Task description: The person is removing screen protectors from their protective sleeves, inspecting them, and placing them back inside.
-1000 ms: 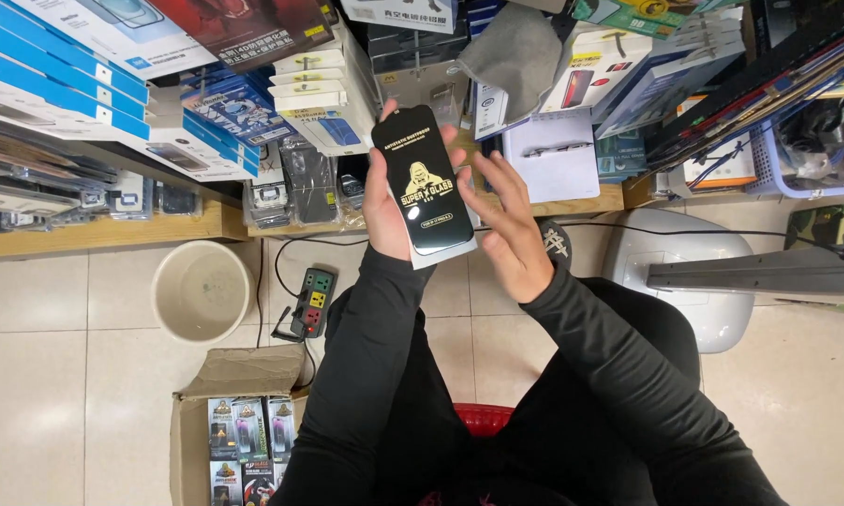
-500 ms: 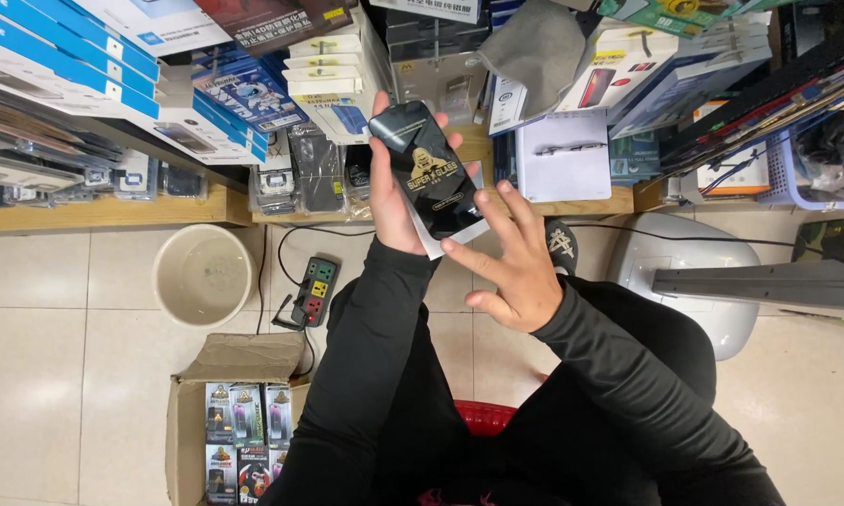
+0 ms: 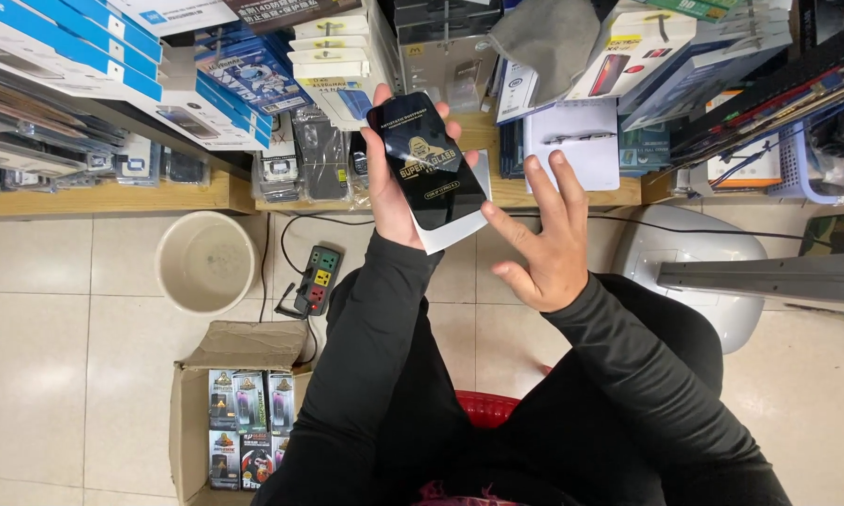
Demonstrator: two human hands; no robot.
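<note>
Holding the black screen-protector sheet (image 3: 425, 161) upright-ish in the left hand (image 3: 395, 192) grip, long axis pointing away, while the right hand (image 3: 542, 245) is hovering wide open just beside its lower edge, empty.

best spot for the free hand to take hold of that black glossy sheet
Probably the bare long edge on its right, near the lower corner, pinched from the right. The left hand already wraps the left edge of the black sheet, and the right hand is open beside that free edge.
</note>
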